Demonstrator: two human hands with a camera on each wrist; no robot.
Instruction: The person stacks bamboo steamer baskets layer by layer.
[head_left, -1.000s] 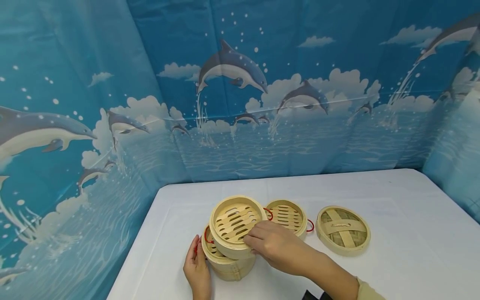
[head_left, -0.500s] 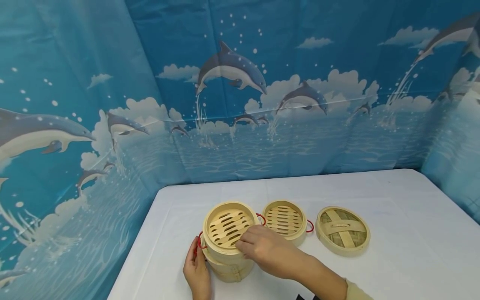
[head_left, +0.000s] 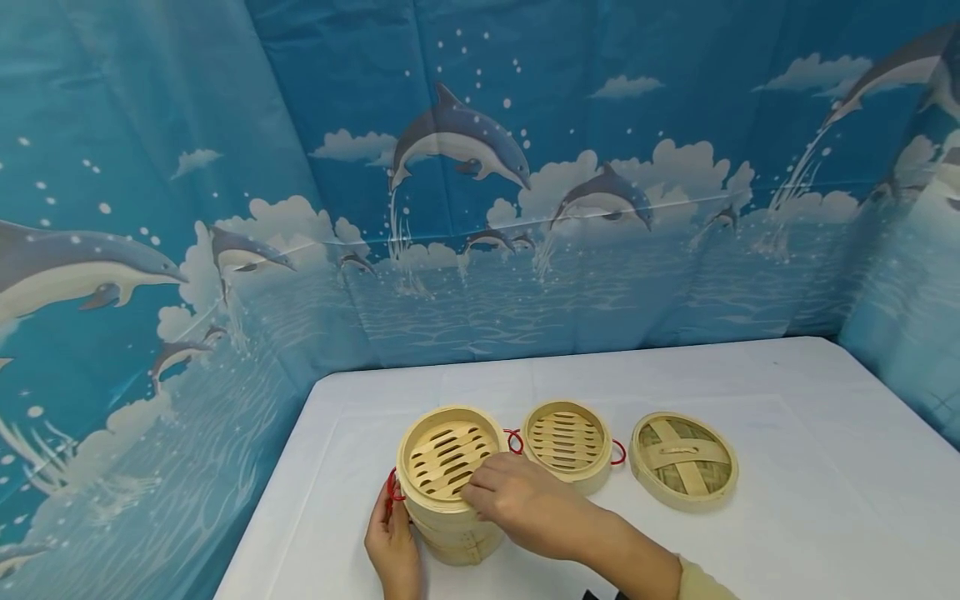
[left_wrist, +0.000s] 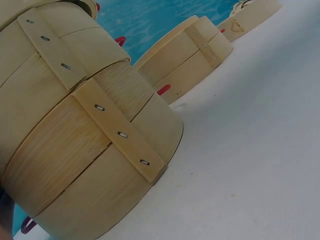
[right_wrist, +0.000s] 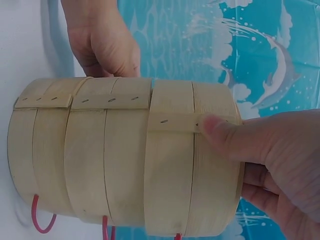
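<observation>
In the head view, a stack of round bamboo steamer baskets stands at the table's left. Its top basket [head_left: 431, 504] has a slatted floor and red loop handles. My right hand [head_left: 528, 504] pinches that basket's wall, thumb [right_wrist: 220, 132] outside and fingers inside. Below it, the right wrist view shows the middle basket [right_wrist: 107, 165] and bottom basket [right_wrist: 45, 155]. The top basket rests on the middle one, slightly offset; whether it sits fully seated I cannot tell. My left hand [head_left: 393, 550] holds the stack's left side, its fingertips partly hidden.
Right of the stack stands another steamer basket [head_left: 597, 477] with a red handle [head_left: 618, 452]. Farther right lies a woven bamboo lid [head_left: 684, 458]. The white table [head_left: 810, 467] reaches back to a blue dolphin curtain [head_left: 465, 308].
My right hand has brought the top basket left and down, from tilted and off to the right to lying over the stack. The left hand has stayed in place.
</observation>
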